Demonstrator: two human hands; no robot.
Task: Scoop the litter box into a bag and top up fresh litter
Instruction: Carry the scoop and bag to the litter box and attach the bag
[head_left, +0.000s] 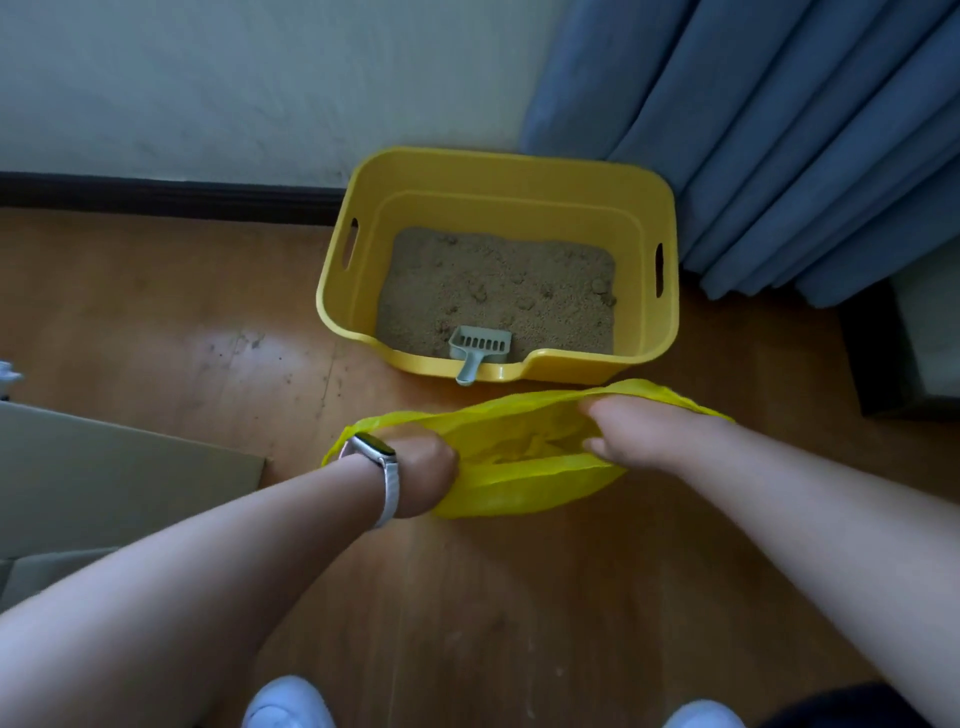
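Observation:
A yellow plastic litter box (644, 218) stands on the wooden floor against the wall, holding brown clumpy litter (498, 291). A grey-green slotted scoop (475, 347) lies in the litter with its handle resting over the low front lip. Just in front of the box a yellow plastic bag (519, 480) is held with its mouth spread. My left hand (423, 475), with a white watch on the wrist, grips the bag's left edge. My right hand (631, 428) grips the bag's right rim, its fingers curled into the opening.
Blue curtains (779, 130) hang right of the box. A dark stand or furniture base (883, 353) sits at the right edge. A flattened cardboard piece (104, 478) lies on the floor at the left. My white shoes (288, 704) show at the bottom.

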